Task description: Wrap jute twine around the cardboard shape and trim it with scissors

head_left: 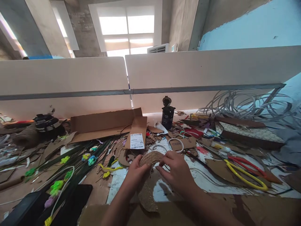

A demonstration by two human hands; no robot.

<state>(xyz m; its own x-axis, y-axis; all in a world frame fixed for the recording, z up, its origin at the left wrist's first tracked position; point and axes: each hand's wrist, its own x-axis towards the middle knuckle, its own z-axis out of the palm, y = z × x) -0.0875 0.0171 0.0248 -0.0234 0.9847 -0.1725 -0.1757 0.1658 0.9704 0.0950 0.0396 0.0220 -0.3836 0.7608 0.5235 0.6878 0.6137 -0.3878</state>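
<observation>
Two hands grip the curved, cord-wrapped piece (147, 196) above the counter (170, 196): left hand (138, 171) clamping its bend, right hand (175, 169) pinching its upper end. Likely light, semi-stiff, non-slip; hold at the bend, fingertips flat.

Glaring backlight from the blown-out window (127, 28); tabletop (164, 188) dim, softly shadowed; edges stretched and slightly blurred

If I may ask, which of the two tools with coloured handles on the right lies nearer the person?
The yellow-handled tool; the red-handled tool lies just beyond it, farther from the person.
</observation>
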